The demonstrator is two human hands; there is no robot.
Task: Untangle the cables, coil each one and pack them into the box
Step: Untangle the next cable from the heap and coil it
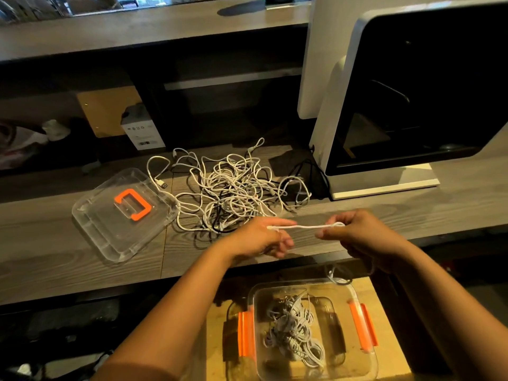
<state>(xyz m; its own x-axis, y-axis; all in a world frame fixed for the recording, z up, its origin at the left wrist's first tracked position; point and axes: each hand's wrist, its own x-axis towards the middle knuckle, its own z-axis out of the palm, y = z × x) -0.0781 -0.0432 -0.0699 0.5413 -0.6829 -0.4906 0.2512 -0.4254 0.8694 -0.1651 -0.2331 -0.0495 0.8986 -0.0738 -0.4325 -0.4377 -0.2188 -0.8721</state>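
A tangled heap of white cables [233, 188] with a few black strands lies on the wooden counter. In front of it, a folded white cable [305, 227] is stretched taut between my hands. My left hand [264, 237] holds one end of it with the index finger extended along it. My right hand [357, 232] pinches the other end, where a small loop shows. Part of this cable hangs down below my right hand. Below the counter, a clear box with orange latches [365, 323] stands on a wooden surface, holding several coiled white cables [291, 334].
The box's clear lid with an orange handle [123, 213] lies on the counter at the left. A large white machine with a dark window [412, 105] stands at the right, black leads [310, 171] beside it. A small white carton [143, 130] sits at the back.
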